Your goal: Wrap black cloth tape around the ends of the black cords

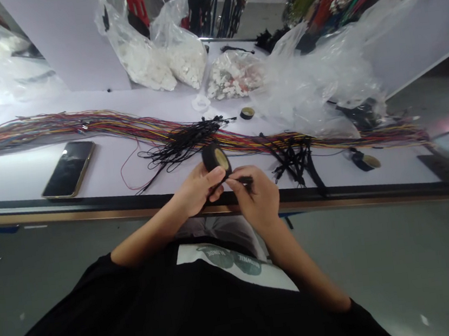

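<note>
My left hand (200,187) is closed around a roll of black tape (209,159), whose yellowish core faces up and right. Close beside it, my right hand (257,194) pinches a short, thin black piece (244,179) at the roll's lower edge; whether this is cable or tape I cannot make out. Just beyond the hands, a heap of thin black cables (188,139) lies across a long bundle of coloured wires (129,126). More black pieces (295,159) are piled to the right of my right hand.
A phone (69,169) lies on the white table (8,175) at left. Other tape rolls (247,113) sit behind the wires and at right (366,160). Clear bags of small white parts (184,58) stand at the back, near crumpled plastic (316,80). The dark table edge (130,199) runs beneath my hands.
</note>
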Motion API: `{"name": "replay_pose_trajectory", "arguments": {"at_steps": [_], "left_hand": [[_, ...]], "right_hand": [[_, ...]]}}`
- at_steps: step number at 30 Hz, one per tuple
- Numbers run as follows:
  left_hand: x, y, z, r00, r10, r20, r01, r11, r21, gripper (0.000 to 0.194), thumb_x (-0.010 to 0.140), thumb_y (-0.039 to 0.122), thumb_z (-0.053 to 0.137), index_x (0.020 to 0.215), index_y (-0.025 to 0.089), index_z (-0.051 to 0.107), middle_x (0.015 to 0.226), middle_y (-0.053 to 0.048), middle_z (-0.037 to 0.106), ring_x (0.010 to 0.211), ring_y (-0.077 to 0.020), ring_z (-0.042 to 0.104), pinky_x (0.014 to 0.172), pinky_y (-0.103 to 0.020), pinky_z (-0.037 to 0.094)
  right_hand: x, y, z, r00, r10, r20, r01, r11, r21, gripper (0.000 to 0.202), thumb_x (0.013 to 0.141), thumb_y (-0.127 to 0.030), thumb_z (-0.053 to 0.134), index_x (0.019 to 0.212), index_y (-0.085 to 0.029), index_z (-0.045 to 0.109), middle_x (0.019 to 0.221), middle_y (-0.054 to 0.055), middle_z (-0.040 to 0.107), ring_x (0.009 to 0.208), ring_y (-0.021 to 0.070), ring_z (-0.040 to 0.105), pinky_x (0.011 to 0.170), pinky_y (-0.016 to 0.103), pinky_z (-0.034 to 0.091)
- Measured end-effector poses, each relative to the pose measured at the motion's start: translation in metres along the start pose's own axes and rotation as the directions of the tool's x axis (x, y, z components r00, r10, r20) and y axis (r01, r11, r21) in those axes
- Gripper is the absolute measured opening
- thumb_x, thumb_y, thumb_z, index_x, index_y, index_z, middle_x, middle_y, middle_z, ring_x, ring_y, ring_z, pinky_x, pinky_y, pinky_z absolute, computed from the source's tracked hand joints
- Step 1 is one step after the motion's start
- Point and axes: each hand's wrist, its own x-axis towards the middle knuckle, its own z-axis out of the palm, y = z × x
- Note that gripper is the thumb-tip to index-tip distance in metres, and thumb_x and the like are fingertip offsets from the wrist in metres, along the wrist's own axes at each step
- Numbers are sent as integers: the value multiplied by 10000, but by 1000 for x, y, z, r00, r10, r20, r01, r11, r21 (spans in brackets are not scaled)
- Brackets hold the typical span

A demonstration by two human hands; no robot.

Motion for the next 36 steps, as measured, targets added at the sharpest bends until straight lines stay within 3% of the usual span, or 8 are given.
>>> {"name": "replay_pose_trajectory", "arguments": {"at_steps": [4,8,13,17,22,30,33,36], "left_hand": [[1,2,-2,995,-79,58,80,997,-10,458,656,594,633,712,167,477,554,56,420,393,-28,369,342,-161,218],[-7,9,-8,996,60,70,-71,982,173,489,582,594,701,746,172,515,672,12,493,585,-87,490,487,-204,393],[-12,20,-23,887,188,421,-412,734,541,639,393,453,847,897,178,567,889,-25,523,805,-157,501,663,-262,445],[-7,12,-18,910,357,212,-397,596,698,190,732,290,645,823,175,524,799,0,527,703,-108,498,619,-227,410],[-4,0,-5,844,524,111,-412,504,759,76,743,146,583,681,173,550,664,20,557,647,-100,520,605,-218,397],[-15,-1,6,907,406,-112,-301,811,501,218,673,174,646,843,196,512,745,32,549,649,-82,528,602,-211,428],[-14,4,6,970,188,-153,-157,969,193,356,647,314,686,900,196,464,756,31,542,548,-62,498,482,-190,393],[-10,8,3,993,-116,34,115,992,49,367,706,518,580,778,177,467,617,32,488,444,-60,440,388,-188,312]], "right_hand": [[-4,2,4,985,171,-12,-166,970,177,95,793,-314,587,762,-225,575,756,0,667,708,156,625,673,299,483],[-3,13,7,929,369,-3,-333,841,426,148,780,-343,591,732,-209,548,577,-44,597,524,121,555,547,265,446],[2,13,-4,939,342,42,-338,889,309,86,703,-243,646,657,-202,587,584,-48,592,539,101,524,545,244,407],[0,5,-8,971,236,41,-239,938,251,60,702,-238,656,662,-212,619,650,-32,631,626,118,568,611,260,438],[-6,8,4,954,288,81,-295,858,421,97,745,-305,638,776,-224,594,583,-66,532,481,83,480,495,236,410],[-4,8,5,992,50,-120,-19,970,244,53,775,-208,601,729,-224,580,741,-9,625,734,137,607,689,289,483],[-6,5,3,995,-31,-98,54,971,235,74,788,-190,580,725,-229,576,767,-5,646,745,135,617,708,291,487],[-11,3,5,998,30,-63,-12,960,279,66,788,-221,581,724,-228,565,776,-3,667,714,137,631,667,285,488]]}}
